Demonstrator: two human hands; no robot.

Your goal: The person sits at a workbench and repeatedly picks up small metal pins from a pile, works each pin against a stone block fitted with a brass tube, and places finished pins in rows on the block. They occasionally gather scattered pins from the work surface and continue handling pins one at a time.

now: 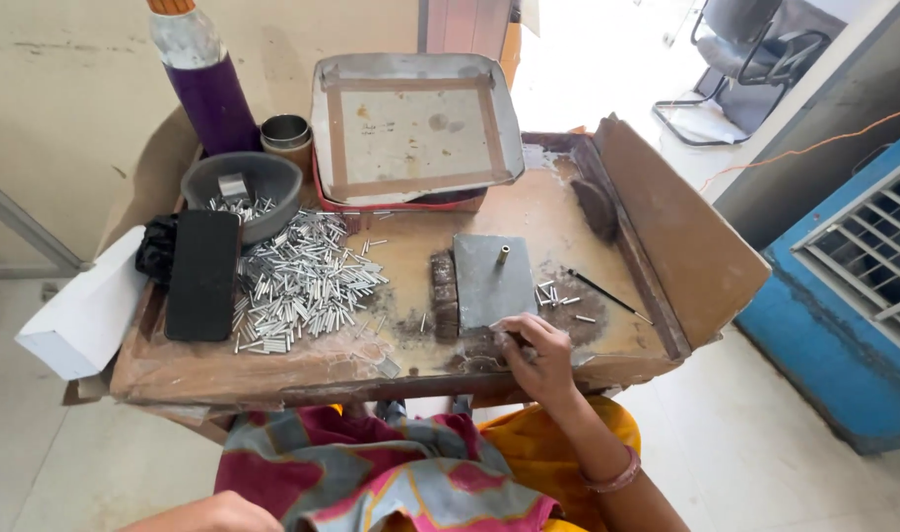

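The brown work surface [302,365] rests on your lap over a pale tiled floor. Your right hand [540,357], lower centre, pinches a thin dark tool beside the grey metal plate [491,281]; its grip is closed. Your left hand [223,514] lies at the bottom edge, grip not discernible. Risk: a tilt could spill the loose metal pins [297,281], centre left.

Left hand [218,513]: cut off by the bottom edge — only a bare strip of it is seen, so its grip cannot be told.
Right hand [540,357]: the fingertips are curled under; a thin dark item is pinched there, too small to be identified.
Tall purple-and-silver bottle [203,74]: cropped at the top edge.
Black office chair [755,49]: cut by the top edge.
Small grey block in the dark round bowl [234,184]: too small to be told.
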